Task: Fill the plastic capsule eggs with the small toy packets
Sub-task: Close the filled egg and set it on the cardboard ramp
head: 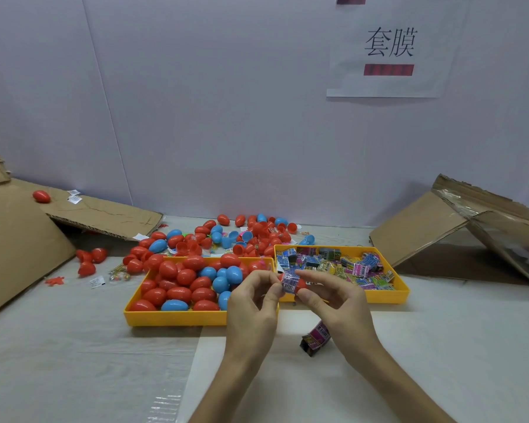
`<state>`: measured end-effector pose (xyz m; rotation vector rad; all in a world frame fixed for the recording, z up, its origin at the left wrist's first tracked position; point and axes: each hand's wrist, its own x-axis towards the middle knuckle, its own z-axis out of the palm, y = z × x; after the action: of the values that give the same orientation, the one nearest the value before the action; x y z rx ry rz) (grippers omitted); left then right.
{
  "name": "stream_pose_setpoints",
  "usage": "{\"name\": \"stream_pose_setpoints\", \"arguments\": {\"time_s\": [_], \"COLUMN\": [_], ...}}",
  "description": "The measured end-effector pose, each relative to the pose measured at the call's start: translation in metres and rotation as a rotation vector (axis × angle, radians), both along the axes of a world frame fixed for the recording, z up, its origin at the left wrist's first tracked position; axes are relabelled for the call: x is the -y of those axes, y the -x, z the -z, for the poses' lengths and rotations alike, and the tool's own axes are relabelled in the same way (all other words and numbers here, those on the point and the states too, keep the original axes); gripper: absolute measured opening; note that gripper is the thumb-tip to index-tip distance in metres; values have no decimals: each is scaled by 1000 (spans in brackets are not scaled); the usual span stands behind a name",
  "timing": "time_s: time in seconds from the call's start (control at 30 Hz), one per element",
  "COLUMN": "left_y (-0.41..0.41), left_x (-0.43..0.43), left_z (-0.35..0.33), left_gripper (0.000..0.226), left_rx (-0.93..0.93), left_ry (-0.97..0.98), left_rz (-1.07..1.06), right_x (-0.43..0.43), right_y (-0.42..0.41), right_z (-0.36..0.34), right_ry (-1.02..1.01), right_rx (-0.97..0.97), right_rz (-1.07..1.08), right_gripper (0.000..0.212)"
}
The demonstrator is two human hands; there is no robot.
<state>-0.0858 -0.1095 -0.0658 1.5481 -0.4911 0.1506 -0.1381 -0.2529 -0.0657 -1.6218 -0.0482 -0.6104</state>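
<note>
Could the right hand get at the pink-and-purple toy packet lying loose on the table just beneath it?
Probably, once freed: the pink-and-purple toy packet lies just under the right hand with nothing between. But that hand and the left hand are pinching a red plastic capsule egg.

Pale wall panels [196, 102] w/ paper sign [391, 85] taped upper rt; cardboard sheets lt [19, 248] & rt [416, 230]; whitish film-covered surface [74, 361].

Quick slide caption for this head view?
A packet held against a red egg by left hand and right hand, near the egg tray and packet tray.
</note>
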Motion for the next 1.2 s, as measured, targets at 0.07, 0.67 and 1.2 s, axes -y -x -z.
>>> {"name": "stream_pose_setpoints", "arguments": {"time_s": [0.07,0.67,1.2], "left_y": [-1,1,15], "left_x": [-1,-5,16], "left_z": [0,-11,26], "left_gripper": [14,26,21], "left_rx": [-2,-148,524], "left_ry": [16,174,-686], "left_rz": [8,230,242], "right_x": [0,5,53], "right_y": [0,0,-3], "right_z": [-1,-8,-20], "right_ry": [-12,-217,-665], "right_rx": [12,-21,-64], "right_rz": [-12,-130,1], "right_gripper": [32,22,40]}}
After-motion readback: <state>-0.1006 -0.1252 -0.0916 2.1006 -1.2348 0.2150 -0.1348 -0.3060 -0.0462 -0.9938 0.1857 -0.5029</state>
